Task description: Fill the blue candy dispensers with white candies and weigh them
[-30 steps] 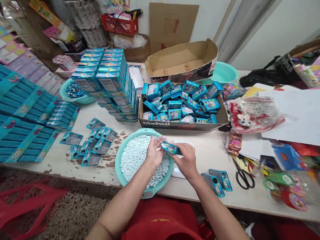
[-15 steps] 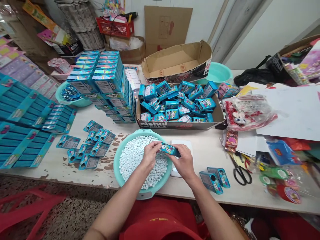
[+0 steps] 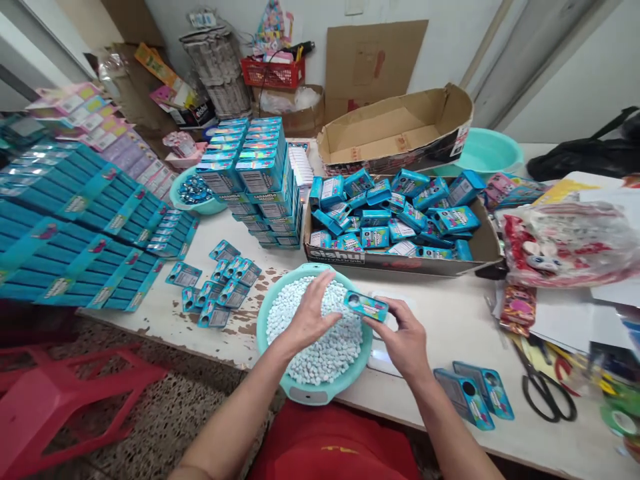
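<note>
In my right hand (image 3: 407, 340) is a small blue candy box (image 3: 367, 307), held by its right end with its round hole toward the left. My left hand (image 3: 313, 313) is apart from the box, fingers spread, above the pale round candies (image 3: 325, 357). These fill a turquoise basin (image 3: 311, 395) in front of me. A white flat device (image 3: 385, 360), partly hidden by my right hand, lies beside the basin. Two more blue boxes with round holes (image 3: 467, 393) stand to the right, and several lie in a loose group (image 3: 220, 287) to the left.
An open carton (image 3: 400, 262) full of blue boxes stands behind the basin. Stacked blue display boxes (image 3: 265, 180) rise at its left, with more packed rows (image 3: 75, 227) at far left. Black scissors (image 3: 547, 393), plastic bags (image 3: 570, 240) and papers crowd the right side.
My left hand has let go of the blue candy box and opened, moving away to its left. The right hand still holds the box. The view has turned toward the left.
</note>
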Tool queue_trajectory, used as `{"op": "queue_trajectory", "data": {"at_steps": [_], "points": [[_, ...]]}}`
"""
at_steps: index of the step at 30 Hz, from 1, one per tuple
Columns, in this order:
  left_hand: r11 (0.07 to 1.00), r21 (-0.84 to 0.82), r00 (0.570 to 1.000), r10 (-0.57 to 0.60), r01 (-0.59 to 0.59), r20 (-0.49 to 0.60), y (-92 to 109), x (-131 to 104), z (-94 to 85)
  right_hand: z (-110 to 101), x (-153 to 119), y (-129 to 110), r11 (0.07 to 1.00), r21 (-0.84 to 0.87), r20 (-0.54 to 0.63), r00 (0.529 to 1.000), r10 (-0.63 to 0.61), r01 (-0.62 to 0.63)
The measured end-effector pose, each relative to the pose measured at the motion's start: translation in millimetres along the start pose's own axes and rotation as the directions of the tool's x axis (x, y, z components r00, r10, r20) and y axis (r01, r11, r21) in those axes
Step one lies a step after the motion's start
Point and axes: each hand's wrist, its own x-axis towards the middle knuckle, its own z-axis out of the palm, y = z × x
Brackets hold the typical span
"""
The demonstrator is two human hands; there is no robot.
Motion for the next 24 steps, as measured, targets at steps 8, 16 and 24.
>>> {"op": "queue_trajectory", "data": {"at_steps": [8,16,24], "points": [[0.867,0.480,0.950,0.024,0.136,-0.312,12.6,5.0,-72.9,-6.6,-15.0,-3.4,0.969,-0.200,-0.122,0.978,-0.170,0.144],[0.401,0.685,0.786,-0.184,0.609,-0.591,-104.6,34.2,-136.7,-182.1,-55.3,94.2,0.564,-0.614,-0.532,0.818,0.221,-0.552],[0.392,0.713,0.808,-0.170,0.581,-0.564,-108.2,16.8,-123.8,-185.7,-65.8,106.6,0.440,-0.609,-0.477,0.748,0.462,-0.660]]}}
